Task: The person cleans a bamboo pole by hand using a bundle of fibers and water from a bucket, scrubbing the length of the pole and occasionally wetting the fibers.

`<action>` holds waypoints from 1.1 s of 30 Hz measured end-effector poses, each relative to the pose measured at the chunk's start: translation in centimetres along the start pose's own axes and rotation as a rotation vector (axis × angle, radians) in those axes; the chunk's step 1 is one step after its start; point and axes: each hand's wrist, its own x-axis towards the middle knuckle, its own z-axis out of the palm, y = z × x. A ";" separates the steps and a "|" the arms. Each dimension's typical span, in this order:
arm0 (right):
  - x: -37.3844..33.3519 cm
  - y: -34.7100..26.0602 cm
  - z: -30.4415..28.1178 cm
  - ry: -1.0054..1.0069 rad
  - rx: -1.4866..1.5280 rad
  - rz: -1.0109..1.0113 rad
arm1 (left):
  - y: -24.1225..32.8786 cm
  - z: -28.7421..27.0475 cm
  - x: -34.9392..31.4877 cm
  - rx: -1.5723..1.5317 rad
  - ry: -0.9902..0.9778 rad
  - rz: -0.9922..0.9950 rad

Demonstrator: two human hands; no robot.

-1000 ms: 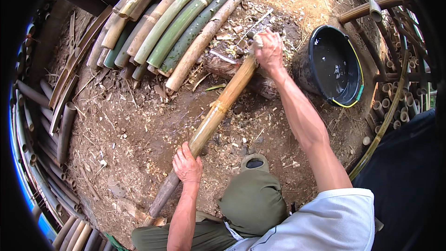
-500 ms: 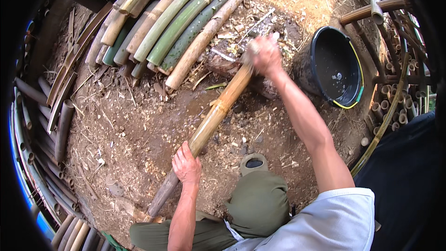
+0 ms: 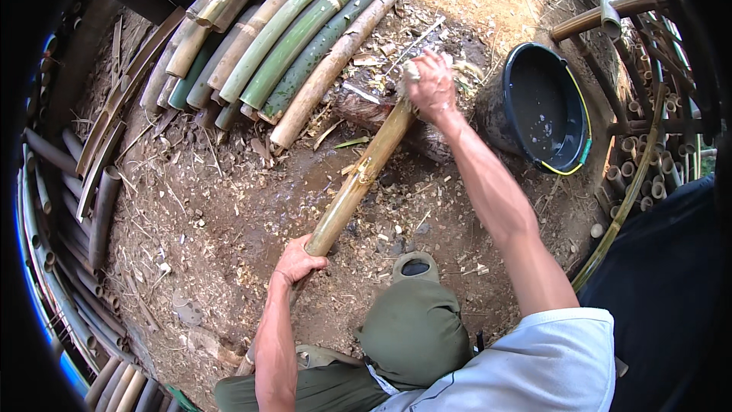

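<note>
My left hand point(image 3: 298, 260) is wrapped round the lower part of a long, wet, yellowish bamboo pole point(image 3: 347, 202), which slants from near my legs up to the right. At the pole's far end my right hand point(image 3: 432, 91) is closed on a pale fibrous scrubbing wad point(image 3: 412, 72) and presses it on the bamboo. Most of the wad is hidden under the fingers. That end of the pole rests over a brown log point(image 3: 431, 143) on the ground. My left forearm covers part of the pole's near end.
A black bucket point(image 3: 509, 103) holding dark water stands right of my right hand. Green and tan bamboo poles point(image 3: 297, 53) lie stacked at the far left. More bamboo point(image 3: 88, 221) lines the left edge, and a bamboo rack point(image 3: 610, 15) stands at the right. Wood chips litter the dirt floor point(image 3: 206, 236).
The pole has turned about its length, showing a greener side. My left hand has twisted and shifted slightly left and up. My right hand has moved slightly left, still at the far end.
</note>
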 end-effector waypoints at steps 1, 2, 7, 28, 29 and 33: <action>-0.4 -1.0 0.1 -0.030 -0.087 -0.063 | 0.0 0.2 -0.3 0.044 0.049 0.015; -3.3 -3.4 0.9 0.249 -0.195 -0.200 | 0.0 0.5 -0.6 0.058 0.084 0.027; -2.0 -4.9 -1.6 -0.265 -0.101 -0.144 | -0.7 1.0 -2.0 0.082 0.192 0.023; -6.5 -11.1 -0.1 0.039 0.170 -0.341 | -9.6 2.7 -10.8 0.538 0.576 -0.185; -11.2 -16.3 0.5 -0.075 0.276 -0.327 | -7.9 1.4 -10.3 0.502 0.419 -0.162; -18.8 -26.7 -2.7 -0.185 0.628 -0.530 | -11.8 -1.5 -9.4 0.103 0.108 -0.103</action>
